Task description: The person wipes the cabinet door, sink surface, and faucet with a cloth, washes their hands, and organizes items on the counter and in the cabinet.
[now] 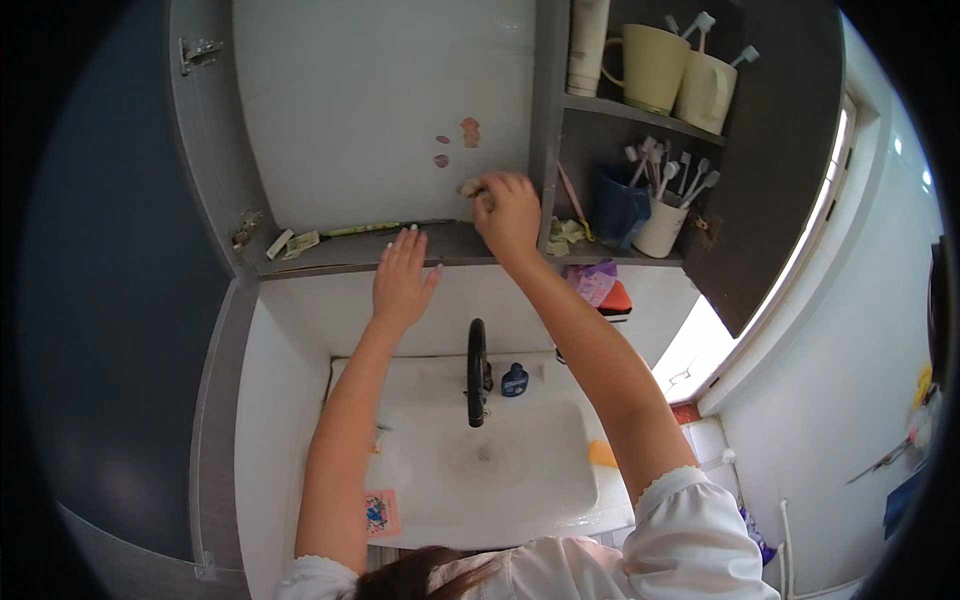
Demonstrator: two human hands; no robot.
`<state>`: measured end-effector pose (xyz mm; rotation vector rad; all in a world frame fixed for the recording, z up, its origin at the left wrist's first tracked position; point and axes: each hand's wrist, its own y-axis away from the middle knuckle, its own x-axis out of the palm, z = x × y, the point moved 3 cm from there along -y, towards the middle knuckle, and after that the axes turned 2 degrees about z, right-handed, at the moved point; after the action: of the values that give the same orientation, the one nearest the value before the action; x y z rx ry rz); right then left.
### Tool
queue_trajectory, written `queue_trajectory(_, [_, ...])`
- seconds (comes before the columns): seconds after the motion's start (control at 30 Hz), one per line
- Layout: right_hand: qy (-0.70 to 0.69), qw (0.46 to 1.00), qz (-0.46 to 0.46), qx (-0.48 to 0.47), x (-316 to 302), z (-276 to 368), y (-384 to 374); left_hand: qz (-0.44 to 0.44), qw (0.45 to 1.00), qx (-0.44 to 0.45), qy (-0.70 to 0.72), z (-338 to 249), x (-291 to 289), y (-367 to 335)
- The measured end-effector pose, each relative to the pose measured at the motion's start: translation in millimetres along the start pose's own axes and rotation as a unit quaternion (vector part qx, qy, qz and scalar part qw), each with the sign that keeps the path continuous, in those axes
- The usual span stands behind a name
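Note:
My right hand (508,215) is closed around a small beige-grey wad (470,187), perhaps a cloth. It is in front of the pale back panel (380,90) of an open cabinet, above the bottom shelf. Most of the wad is hidden by my fingers. My left hand (400,283) lies flat, fingers stretched out, over the front edge of that shelf (340,255). Just behind its fingertips is a long thin green stick (360,229). Pinkish patches (470,132) show on the back panel.
Right compartments hold light mugs (655,68), a blue cup (618,205) and a white cup of toothbrushes (660,228). Below are a white sink (540,470), black faucet (477,370) and small blue bottle (515,380). An open cabinet door (775,180) stands right; a crumpled wrapper (300,243) lies left.

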<state>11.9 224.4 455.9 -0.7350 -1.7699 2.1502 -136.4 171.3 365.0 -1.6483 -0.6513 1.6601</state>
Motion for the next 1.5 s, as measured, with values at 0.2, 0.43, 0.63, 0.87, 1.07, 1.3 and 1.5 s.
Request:
queue_trajectory(0.2, [-0.045, 0.992, -0.096, 0.074, 30.7, -22.2, -29.0, 0.019, 0.999, 0.014, 0.043, -1.8, -2.9, 5.6])
queue_trajectory(0.43, [0.074, 0.991, 0.037, -0.108, 147.9, 16.2, -29.4, 0.018, 0.999, 0.025, 0.043, 3.2, -10.8, 8.0])
queue_trajectory(0.63, [0.070, 0.979, 0.033, -0.190, 138.9, 12.8, -23.7, 0.020, 0.998, 0.037, 0.049, 5.3, -8.9, 8.8])
queue_trajectory(0.87, [0.104, 0.991, 0.081, 0.029, 68.4, -27.0, -6.8, 0.029, 0.998, 0.027, 0.052, 9.8, -14.2, 14.8])
queue_trajectory(1.07, [0.073, 0.991, 0.109, 0.034, 74.6, -23.7, -10.1, 0.005, 1.000, 0.015, -0.002, 51.3, -15.9, 30.5])
queue_trajectory(1.3, [-0.012, 0.978, 0.174, -0.115, 156.4, 69.9, -26.4, -0.076, 0.997, -0.007, 0.013, 65.4, -11.2, 41.5])
queue_trajectory(1.5, [0.039, 0.950, 0.207, -0.229, 243.0, 107.4, -42.9, -0.112, 0.993, 0.030, 0.002, 54.1, -8.6, 29.2])
